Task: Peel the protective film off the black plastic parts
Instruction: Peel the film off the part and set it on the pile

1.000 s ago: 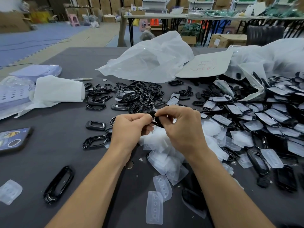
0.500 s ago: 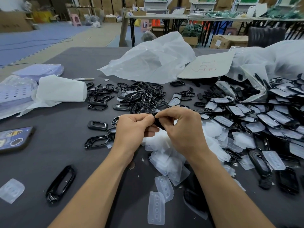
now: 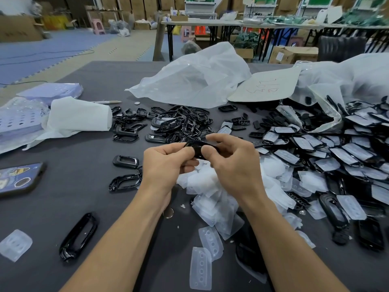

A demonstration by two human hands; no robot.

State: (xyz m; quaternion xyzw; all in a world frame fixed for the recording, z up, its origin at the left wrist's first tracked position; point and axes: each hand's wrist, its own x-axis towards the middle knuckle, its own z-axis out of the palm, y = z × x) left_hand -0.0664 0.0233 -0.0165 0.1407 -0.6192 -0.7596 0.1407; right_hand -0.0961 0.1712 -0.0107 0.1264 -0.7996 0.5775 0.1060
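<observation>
Over the grey worktop, the left hand and right hand pinch one black plastic part together above the discarded film heap, apparently so peelings drop there, film-covered parts waiting right.

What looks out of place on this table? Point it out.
A phone lies at the left edge, unrelated to the peeling job. A coin sits under the left wrist, and another coin lies near the pen. Otherwise, ordinary work clutter.

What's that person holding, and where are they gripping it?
A black plastic part, pinched between both hands: left hand on its left end, right hand on its right.
</observation>
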